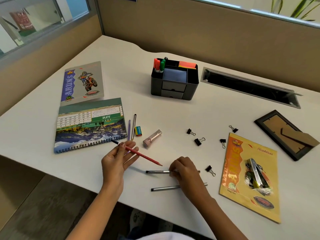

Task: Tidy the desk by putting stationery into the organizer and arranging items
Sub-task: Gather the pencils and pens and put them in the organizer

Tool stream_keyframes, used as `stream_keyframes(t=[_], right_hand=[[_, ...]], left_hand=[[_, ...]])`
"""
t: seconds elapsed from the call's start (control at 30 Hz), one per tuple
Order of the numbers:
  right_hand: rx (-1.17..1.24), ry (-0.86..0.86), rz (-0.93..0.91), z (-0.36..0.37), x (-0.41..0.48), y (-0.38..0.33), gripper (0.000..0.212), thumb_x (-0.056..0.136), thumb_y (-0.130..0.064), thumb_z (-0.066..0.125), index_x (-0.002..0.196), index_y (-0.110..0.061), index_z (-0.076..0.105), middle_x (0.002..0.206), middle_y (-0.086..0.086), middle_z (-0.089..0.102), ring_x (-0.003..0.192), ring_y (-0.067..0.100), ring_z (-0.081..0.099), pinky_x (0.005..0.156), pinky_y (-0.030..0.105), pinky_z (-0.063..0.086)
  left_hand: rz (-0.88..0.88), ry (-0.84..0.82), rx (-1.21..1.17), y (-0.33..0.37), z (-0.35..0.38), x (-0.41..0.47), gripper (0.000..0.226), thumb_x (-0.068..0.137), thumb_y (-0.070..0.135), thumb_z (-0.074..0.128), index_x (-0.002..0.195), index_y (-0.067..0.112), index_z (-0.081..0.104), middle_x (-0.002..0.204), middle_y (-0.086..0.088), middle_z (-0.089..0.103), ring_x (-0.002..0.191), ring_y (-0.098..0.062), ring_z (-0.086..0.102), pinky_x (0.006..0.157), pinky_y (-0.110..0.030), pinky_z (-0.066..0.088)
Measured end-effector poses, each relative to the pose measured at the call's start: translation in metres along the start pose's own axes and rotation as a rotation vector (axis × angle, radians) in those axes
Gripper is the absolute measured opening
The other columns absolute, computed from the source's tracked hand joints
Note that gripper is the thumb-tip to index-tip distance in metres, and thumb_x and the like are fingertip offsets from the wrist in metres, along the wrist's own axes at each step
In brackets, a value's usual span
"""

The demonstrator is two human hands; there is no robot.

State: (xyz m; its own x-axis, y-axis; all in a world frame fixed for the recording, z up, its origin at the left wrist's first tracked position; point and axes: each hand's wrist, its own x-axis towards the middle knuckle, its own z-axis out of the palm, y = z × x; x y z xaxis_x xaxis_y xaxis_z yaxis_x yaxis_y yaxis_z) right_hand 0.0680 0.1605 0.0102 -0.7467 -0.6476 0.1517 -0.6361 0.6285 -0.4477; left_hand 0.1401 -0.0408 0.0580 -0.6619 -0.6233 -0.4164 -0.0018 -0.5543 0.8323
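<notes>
Beige cubicle partition (216, 32), glass window (43, 18), green plant leaves (297, 7), metal cable slot (249, 87) in desk
</notes>
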Motion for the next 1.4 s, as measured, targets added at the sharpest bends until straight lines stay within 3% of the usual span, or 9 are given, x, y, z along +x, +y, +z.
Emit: stream_keyframes(t=[0.2, 0.37, 0.53, 0.67, 0.8, 1.0, 1.13, 1.3, 1.4], right_hand=[[-0.047, 0.111, 0.136, -0.01, 0.015, -0.01, 0.022, 0.079, 0.005, 0.068, 0.085, -0.013, 0.057, 0.083, 0.003, 0.055, 0.069, 0.02, 0.048, 0.059, 0.032, 0.045], [0.34, 0.193, 0.257, -0.036, 0.031, -0.052, 0.008, 0.088, -0.011, 0.064, 0.087, -0.016, 0.058, 0.084, -0.006, 0.06, 0.075, 0.008, 0.053, 0.065, 0.016, 0.042], [0.47, 0.094, 0.34, -0.028, 0.031, -0.078, 0.009, 0.086, -0.02, 0.069, 0.083, -0.019, 0.06, 0.077, -0.007, 0.061, 0.069, 0.005, 0.054, 0.06, 0.013, 0.04], [0.494, 0.055, 0.289, -0.029, 0.026, -0.078, 0.005, 0.087, -0.018, 0.067, 0.084, -0.018, 0.063, 0.08, -0.006, 0.064, 0.072, 0.005, 0.057, 0.063, 0.014, 0.044], [0.437, 0.035, 0.263, -0.04, 0.015, -0.061, 0.012, 0.085, -0.012, 0.069, 0.084, -0.023, 0.064, 0.081, -0.009, 0.064, 0.078, 0.004, 0.056, 0.067, 0.013, 0.043], [0.115, -0.234, 0.228, -0.042, -0.02, -0.022, 0.021, 0.081, -0.01, 0.072, 0.096, -0.023, 0.065, 0.092, -0.013, 0.054, 0.085, 0.004, 0.047, 0.07, 0.011, 0.036], [-0.107, -0.225, 0.171, -0.024, -0.036, -0.006, 0.035, 0.063, -0.001, 0.081, 0.083, -0.024, 0.064, 0.084, -0.008, 0.059, 0.075, 0.015, 0.05, 0.06, 0.026, 0.044], [-0.27, -0.106, 0.142, -0.016, -0.029, -0.006, 0.046, 0.05, 0.011, 0.075, 0.071, -0.023, 0.052, 0.068, -0.007, 0.051, 0.061, 0.011, 0.033, 0.052, 0.024, 0.03], [-0.269, -0.02, 0.202, -0.019, -0.018, -0.01, 0.048, 0.052, 0.015, 0.073, 0.075, -0.021, 0.052, 0.068, -0.005, 0.049, 0.058, 0.014, 0.037, 0.053, 0.025, 0.03]], left_hand=[[-0.054, -0.056, 0.113, -0.005, -0.003, -0.005, 0.025, 0.095, 0.018, 0.049, 0.11, 0.004, 0.064, 0.103, -0.009, 0.072, 0.093, -0.024, 0.07, 0.072, -0.03, 0.059], [-0.095, -0.149, 0.184, -0.012, 0.011, -0.022, 0.023, 0.093, 0.019, 0.053, 0.108, 0.006, 0.065, 0.1, -0.009, 0.073, 0.089, -0.025, 0.071, 0.071, -0.032, 0.059], [-0.103, -0.197, 0.17, -0.016, 0.024, -0.034, 0.018, 0.091, 0.016, 0.055, 0.103, 0.01, 0.067, 0.094, -0.01, 0.074, 0.086, -0.026, 0.071, 0.07, -0.032, 0.059], [-0.102, -0.154, 0.171, -0.014, 0.023, -0.033, 0.018, 0.09, 0.015, 0.057, 0.101, 0.005, 0.067, 0.092, -0.012, 0.074, 0.083, -0.026, 0.072, 0.067, -0.029, 0.059], [-0.062, -0.116, 0.161, -0.01, 0.018, -0.027, 0.021, 0.091, 0.017, 0.056, 0.103, 0.003, 0.066, 0.093, -0.011, 0.074, 0.084, -0.026, 0.072, 0.063, -0.026, 0.058], [-0.06, -0.074, 0.123, -0.005, 0.007, -0.015, 0.02, 0.091, 0.015, 0.055, 0.102, 0.002, 0.065, 0.097, -0.014, 0.073, 0.086, -0.027, 0.071, 0.063, -0.028, 0.059], [-0.089, -0.114, 0.153, -0.006, 0.005, -0.01, 0.021, 0.092, 0.016, 0.055, 0.103, 0.001, 0.065, 0.098, -0.013, 0.073, 0.086, -0.029, 0.071, 0.068, -0.031, 0.06], [-0.11, -0.134, 0.178, -0.009, 0.004, -0.006, 0.021, 0.092, 0.016, 0.054, 0.104, 0.001, 0.064, 0.098, -0.012, 0.073, 0.086, -0.028, 0.071, 0.07, -0.032, 0.06], [-0.105, -0.168, 0.241, -0.011, 0.004, -0.005, 0.021, 0.095, 0.018, 0.051, 0.105, 0.002, 0.06, 0.098, -0.012, 0.072, 0.089, -0.027, 0.071, 0.073, -0.034, 0.059]])
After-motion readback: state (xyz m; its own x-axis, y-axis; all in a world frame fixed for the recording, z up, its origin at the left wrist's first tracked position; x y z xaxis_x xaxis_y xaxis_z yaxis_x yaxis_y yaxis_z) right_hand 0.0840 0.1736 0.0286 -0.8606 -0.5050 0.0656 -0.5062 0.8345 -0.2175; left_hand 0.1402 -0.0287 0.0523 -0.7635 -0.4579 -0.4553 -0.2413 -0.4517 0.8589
